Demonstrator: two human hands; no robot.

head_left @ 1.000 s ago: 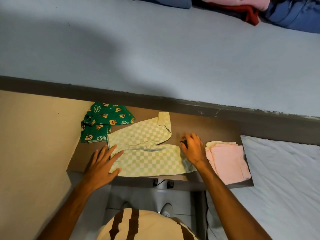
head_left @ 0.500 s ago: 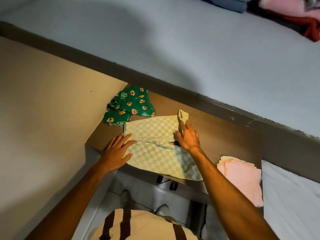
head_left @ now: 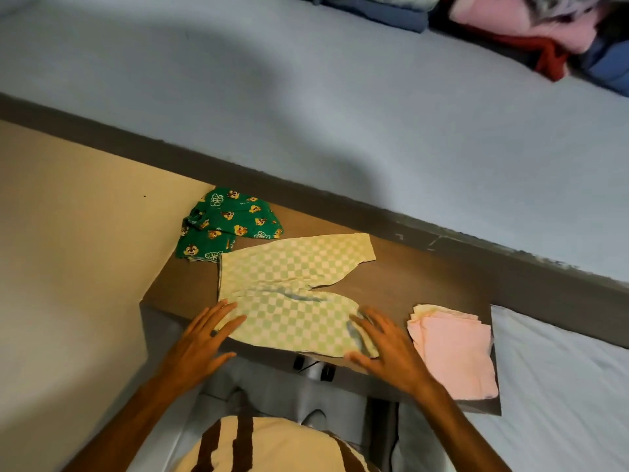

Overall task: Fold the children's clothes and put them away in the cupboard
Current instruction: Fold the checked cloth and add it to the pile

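A pair of green-and-cream checked children's trousers [head_left: 289,287] lies spread flat on the brown table [head_left: 405,284], both legs pointing right. My left hand [head_left: 204,338] rests flat with spread fingers on the waist end at the near left. My right hand [head_left: 384,345] lies flat, fingers apart, on the end of the near leg. A green garment with cartoon prints [head_left: 228,223] lies crumpled behind the trousers, at the table's far left. A folded pink garment [head_left: 456,352] sits at the table's right end.
A cream wall [head_left: 68,250] borders the table on the left. A white bed sheet [head_left: 561,386] lies to the right. Behind the table rises a light blue wall [head_left: 306,114], with a pile of pink, red and blue clothes [head_left: 544,28] at top right. A chair base shows under the table.
The far trouser leg, folded over a second ago, now lies straightened out to the right. My right hand moved from that leg's cuff back to the near leg's end.
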